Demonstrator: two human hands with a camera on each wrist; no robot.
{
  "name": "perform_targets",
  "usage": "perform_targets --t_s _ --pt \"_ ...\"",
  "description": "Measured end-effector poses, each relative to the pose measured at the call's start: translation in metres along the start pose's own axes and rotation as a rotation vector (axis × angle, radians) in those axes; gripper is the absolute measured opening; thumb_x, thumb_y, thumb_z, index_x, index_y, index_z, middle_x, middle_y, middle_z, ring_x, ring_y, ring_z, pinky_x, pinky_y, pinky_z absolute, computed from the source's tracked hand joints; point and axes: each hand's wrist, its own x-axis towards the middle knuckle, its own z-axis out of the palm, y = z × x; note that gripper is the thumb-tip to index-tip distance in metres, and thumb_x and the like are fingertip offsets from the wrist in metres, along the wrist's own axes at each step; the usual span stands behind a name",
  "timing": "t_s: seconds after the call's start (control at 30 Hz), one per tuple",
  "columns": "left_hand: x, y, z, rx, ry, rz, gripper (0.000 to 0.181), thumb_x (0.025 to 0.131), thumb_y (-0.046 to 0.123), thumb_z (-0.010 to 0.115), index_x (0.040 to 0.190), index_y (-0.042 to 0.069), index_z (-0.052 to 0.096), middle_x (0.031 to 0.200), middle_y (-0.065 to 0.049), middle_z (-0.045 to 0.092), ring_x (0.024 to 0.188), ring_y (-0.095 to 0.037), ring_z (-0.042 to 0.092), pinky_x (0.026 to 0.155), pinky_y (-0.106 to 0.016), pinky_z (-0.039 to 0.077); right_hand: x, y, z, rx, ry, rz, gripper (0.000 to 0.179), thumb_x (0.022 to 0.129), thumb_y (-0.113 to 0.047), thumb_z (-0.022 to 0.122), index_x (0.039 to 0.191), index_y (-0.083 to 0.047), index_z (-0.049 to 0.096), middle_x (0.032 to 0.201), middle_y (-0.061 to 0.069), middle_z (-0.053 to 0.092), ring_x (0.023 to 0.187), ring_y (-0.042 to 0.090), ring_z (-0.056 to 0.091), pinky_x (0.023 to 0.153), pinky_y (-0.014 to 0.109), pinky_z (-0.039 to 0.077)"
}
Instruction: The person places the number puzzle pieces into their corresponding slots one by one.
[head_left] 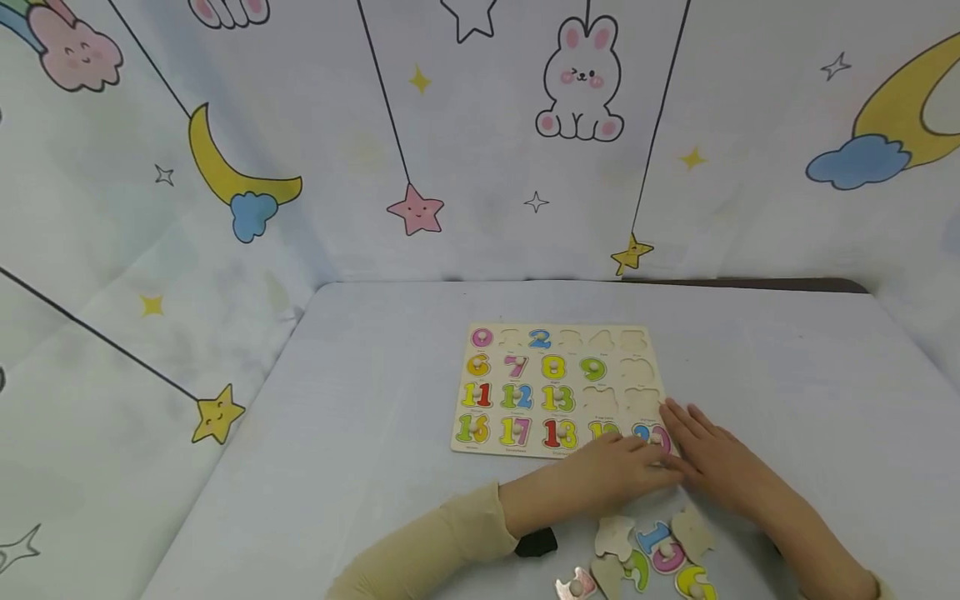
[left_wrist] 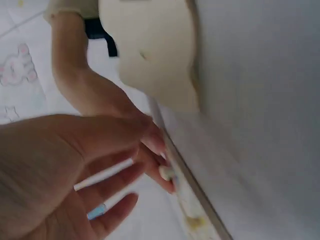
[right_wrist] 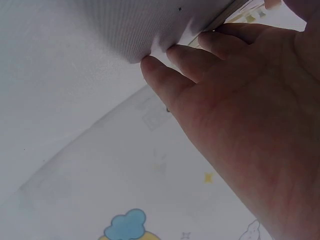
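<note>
My straight-fingered right hand (head_left: pixel 717 457) is touching the board (head_left: pixel 637 372), ideally steadying it. My left hand (head_left: pixel 628 468) is hovering, fingers apart.

Number pieces (head_left: pixel 553 367) on the puzzle board (head_left: pixel 636 372): 0, 2 up top, then 6–9, then 11, 12, 13. Bottom row's got 16, 17, a 13-or-18 I can't call, last two partly covered. Printed captions (head_left: pixel 603 417) are too tiny.
</note>
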Motion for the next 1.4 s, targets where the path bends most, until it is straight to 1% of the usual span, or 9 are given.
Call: perform_targets --t_s 0.1,0.2,0.4,0.53,0.8,1.0,1.1,1.27,1.4 --pt "0.003 0.012 -0.008 -0.071 -0.092 0.141 0.046 0.095 0.029 0.055 0.139 0.034 0.043 0.133 0.013 0.044 0.118 0.0 0.039 0.09 -0.018 0.034 -0.001 0.001 0.001 0.013 0.004 0.001 0.066 0.093 -0.034 0.056 0.141 0.006 0.033 0.144 0.024 0.029 0.129 0.049 0.023 0.094 0.063 0.025" --pt "0.01 0.023 -0.005 -0.134 -0.146 0.217 0.041 0.096 0.028 0.054 0.136 0.035 0.048 0.131 0.016 0.046 0.113 0.003 0.041 0.088 -0.014 0.032 -0.002 0.0 0.002 0.025 0.009 0.002 0.067 0.094 -0.036 0.055 0.14 0.006 0.034 0.144 0.024 0.03 0.128 0.049 0.024 0.093 0.064 0.025" --pt "0.022 0.035 0.001 -0.119 -0.155 0.247 0.032 0.095 0.027 0.055 0.126 0.033 0.058 0.115 0.018 0.055 0.093 0.005 0.048 0.08 -0.011 0.034 -0.003 -0.001 0.005 0.019 0.017 -0.001 0.065 0.094 -0.035 0.056 0.139 0.007 0.035 0.143 0.025 0.031 0.127 0.049 0.026 0.093 0.063 0.027" --pt "0.024 0.037 0.0 -0.198 -0.171 0.238 0.023 0.096 0.028 0.053 0.116 0.03 0.064 0.094 0.02 0.058 0.075 0.006 0.045 0.07 -0.01 0.035 -0.004 0.0 0.006 0.03 0.009 0.004 0.066 0.094 -0.035 0.055 0.14 0.007 0.034 0.144 0.025 0.03 0.128 0.049 0.024 0.094 0.063 0.025" --pt "0.014 0.019 -0.006 -0.486 -0.197 0.193 0.022 0.094 0.026 0.058 0.113 0.024 0.069 0.097 0.023 0.062 0.076 0.013 0.047 0.074 -0.004 0.033 -0.003 0.002 0.004 0.016 0.024 -0.005 0.066 0.094 -0.035 0.055 0.139 0.008 0.035 0.143 0.025 0.032 0.127 0.05 0.025 0.093 0.063 0.026" --pt "0.007 -0.013 -0.01 -0.876 -0.096 0.103 0.02 0.093 0.011 0.059 0.111 0.011 0.068 0.083 0.015 0.064 0.073 0.011 0.053 0.072 -0.006 0.039 -0.001 0.001 0.002 -0.009 -0.01 0.005 0.068 0.093 -0.035 0.058 0.141 0.006 0.033 0.144 0.024 0.03 0.128 0.049 0.025 0.094 0.063 0.026" --pt "0.003 -0.026 -0.012 -1.017 -0.059 0.04 0.02 0.093 0.009 0.058 0.112 0.009 0.065 0.078 0.013 0.063 0.07 0.005 0.057 0.069 -0.01 0.043 -0.001 0.001 0.0 -0.027 -0.024 0.008 0.069 0.091 -0.033 0.06 0.141 0.006 0.033 0.144 0.024 0.03 0.128 0.049 0.025 0.094 0.063 0.027" --pt "-0.001 -0.044 -0.015 -1.161 0.002 -0.061 0.018 0.093 0.007 0.058 0.11 0.008 0.064 0.074 0.011 0.064 0.069 -0.004 0.062 0.066 -0.015 0.045 0.0 -0.001 -0.002 -0.025 -0.025 0.002 0.066 0.09 -0.027 0.061 0.14 0.006 0.034 0.144 0.023 0.03 0.128 0.049 0.025 0.094 0.063 0.027" --pt "-0.003 -0.061 -0.014 -1.218 0.077 -0.168 0.018 0.092 0.007 0.059 0.109 0.008 0.065 0.077 0.009 0.065 0.072 -0.005 0.062 0.067 -0.017 0.046 0.002 -0.001 -0.002 -0.009 -0.025 0.006 0.067 0.09 -0.027 0.062 0.141 0.005 0.033 0.145 0.023 0.03 0.129 0.048 0.025 0.095 0.062 0.027"
